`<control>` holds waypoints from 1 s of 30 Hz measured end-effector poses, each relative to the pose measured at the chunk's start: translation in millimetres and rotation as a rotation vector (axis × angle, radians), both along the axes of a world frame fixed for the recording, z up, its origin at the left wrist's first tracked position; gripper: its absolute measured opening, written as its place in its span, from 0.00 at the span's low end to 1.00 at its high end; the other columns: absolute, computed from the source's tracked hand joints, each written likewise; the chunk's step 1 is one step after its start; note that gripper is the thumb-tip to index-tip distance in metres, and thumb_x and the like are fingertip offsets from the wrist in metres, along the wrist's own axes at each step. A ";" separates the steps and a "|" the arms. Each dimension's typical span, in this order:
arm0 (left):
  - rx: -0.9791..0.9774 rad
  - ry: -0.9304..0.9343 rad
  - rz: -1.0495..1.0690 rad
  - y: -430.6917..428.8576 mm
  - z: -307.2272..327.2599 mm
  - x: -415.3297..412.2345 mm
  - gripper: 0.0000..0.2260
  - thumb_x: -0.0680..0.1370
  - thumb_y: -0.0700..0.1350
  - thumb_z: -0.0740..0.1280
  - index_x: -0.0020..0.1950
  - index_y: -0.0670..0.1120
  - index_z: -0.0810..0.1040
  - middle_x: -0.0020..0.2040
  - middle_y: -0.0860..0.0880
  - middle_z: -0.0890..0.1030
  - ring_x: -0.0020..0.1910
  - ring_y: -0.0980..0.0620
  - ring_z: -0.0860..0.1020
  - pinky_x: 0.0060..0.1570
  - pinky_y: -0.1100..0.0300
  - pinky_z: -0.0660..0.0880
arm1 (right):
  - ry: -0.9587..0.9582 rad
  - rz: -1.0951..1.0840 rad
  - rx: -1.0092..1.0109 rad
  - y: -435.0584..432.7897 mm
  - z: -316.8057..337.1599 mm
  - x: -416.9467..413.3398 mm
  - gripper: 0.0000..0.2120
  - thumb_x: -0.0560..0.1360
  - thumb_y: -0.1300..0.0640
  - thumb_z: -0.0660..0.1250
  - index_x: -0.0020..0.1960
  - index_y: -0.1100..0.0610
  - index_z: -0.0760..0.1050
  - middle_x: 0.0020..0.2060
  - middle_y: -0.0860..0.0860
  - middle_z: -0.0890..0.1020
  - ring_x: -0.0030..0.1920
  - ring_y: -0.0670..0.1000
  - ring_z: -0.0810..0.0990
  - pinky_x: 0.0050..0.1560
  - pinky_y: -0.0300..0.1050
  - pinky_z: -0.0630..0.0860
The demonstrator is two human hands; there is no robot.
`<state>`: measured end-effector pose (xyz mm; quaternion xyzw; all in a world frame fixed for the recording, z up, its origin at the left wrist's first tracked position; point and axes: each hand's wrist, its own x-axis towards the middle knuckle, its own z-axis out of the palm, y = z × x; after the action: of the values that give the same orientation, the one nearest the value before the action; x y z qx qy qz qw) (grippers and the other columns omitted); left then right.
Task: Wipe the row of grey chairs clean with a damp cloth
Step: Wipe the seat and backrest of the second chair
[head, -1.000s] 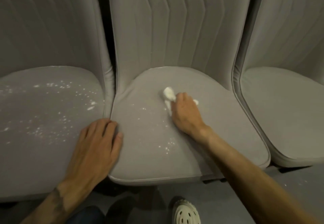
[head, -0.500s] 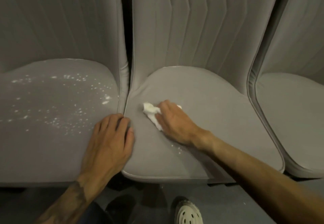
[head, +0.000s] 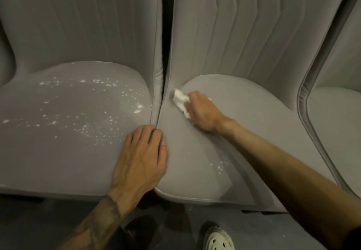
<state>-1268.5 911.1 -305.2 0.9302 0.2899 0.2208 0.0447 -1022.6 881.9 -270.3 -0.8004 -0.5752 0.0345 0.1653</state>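
In the head view, the right hand [head: 203, 111] sat just right of the frame's centre, its fingers curled over a crumpled white cloth [head: 180, 101] and pressing it onto the centre chair [head: 254, 136]. The cloth was at the upper left corner of that seat, just beside the dark gap between the chairs. Its free end poked out toward the upper left of the knuckles, so its long axis ran diagonally from upper left to lower right.

The left hand [head: 142, 158] lay flat in the lower centre with fingers straight and nothing in it, resting across the seam where the left chair [head: 58, 152] meets the centre one.

A small patch of specks [head: 219, 166] showed on the centre seat, below the right hand and close by its forearm, toward the seat's front edge. A far wider scatter of white specks [head: 88, 109] covered the left chair's seat, left of the cloth across the gap. The empty left hand was nearer that scatter, but the cloth was in the right hand, so reaching it would probably mean crossing leftward over the gap. The patch lower down looked the shorter pull, straight back toward the body.

The right chair [head: 336, 124] at the frame's right edge looked free of specks. A pale shoe [head: 216, 240] stood on the floor [head: 39, 226] at the bottom.
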 end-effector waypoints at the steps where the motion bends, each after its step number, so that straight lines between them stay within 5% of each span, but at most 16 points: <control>1: 0.001 0.000 -0.003 0.2 -0.2 0.2 0.11 0.83 0.48 0.56 0.58 0.47 0.75 0.57 0.47 0.77 0.56 0.47 0.75 0.58 0.50 0.73 | -0.029 -0.072 -0.012 8.1 1.6 5.8 0.14 0.85 0.53 0.53 0.57 0.63 0.69 0.57 0.62 0.74 0.56 0.62 0.73 0.57 0.53 0.64; 7: 0.037 -0.055 0.014 0.0 -2.9 -3.6 0.09 0.82 0.45 0.58 0.56 0.45 0.75 0.52 0.44 0.78 0.52 0.45 0.75 0.55 0.50 0.72 | 0.026 0.314 0.043 -24.9 -14.4 -59.6 0.11 0.83 0.50 0.55 0.51 0.57 0.68 0.48 0.56 0.74 0.45 0.56 0.71 0.48 0.48 0.63; 13: 0.039 -0.029 0.004 1.2 -2.4 -2.7 0.11 0.82 0.45 0.56 0.58 0.44 0.75 0.53 0.44 0.77 0.53 0.44 0.75 0.57 0.49 0.73 | -0.078 -0.002 -0.014 5.5 1.9 -6.5 0.13 0.85 0.54 0.54 0.56 0.64 0.70 0.56 0.62 0.74 0.54 0.62 0.73 0.55 0.54 0.64; 19: 0.028 -0.083 -0.013 1.6 -4.8 -4.4 0.12 0.81 0.43 0.55 0.58 0.44 0.76 0.53 0.43 0.79 0.51 0.44 0.77 0.56 0.49 0.75 | 0.054 0.336 0.038 -75.2 -6.0 -65.0 0.11 0.84 0.49 0.54 0.51 0.56 0.69 0.48 0.54 0.73 0.45 0.54 0.71 0.49 0.47 0.65; 25: 0.010 -0.049 -0.012 2.5 -2.8 -3.0 0.10 0.80 0.44 0.54 0.55 0.45 0.74 0.51 0.45 0.77 0.49 0.46 0.75 0.54 0.50 0.73 | -0.103 -0.020 -0.024 -43.1 6.5 -17.4 0.15 0.84 0.51 0.55 0.55 0.63 0.70 0.54 0.62 0.74 0.53 0.62 0.73 0.55 0.55 0.65; 30: -0.026 -0.058 -0.026 3.4 -2.7 -4.0 0.09 0.80 0.45 0.55 0.54 0.46 0.73 0.50 0.45 0.77 0.48 0.45 0.75 0.51 0.48 0.74 | 0.063 0.342 0.027 -100.1 -0.6 -81.0 0.10 0.83 0.50 0.56 0.53 0.56 0.69 0.47 0.54 0.73 0.44 0.53 0.70 0.48 0.47 0.66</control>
<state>-1272.5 914.5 -307.8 0.9264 0.2791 0.2434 0.0683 -1103.6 781.8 -271.0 -0.6872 -0.6978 0.0797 0.1857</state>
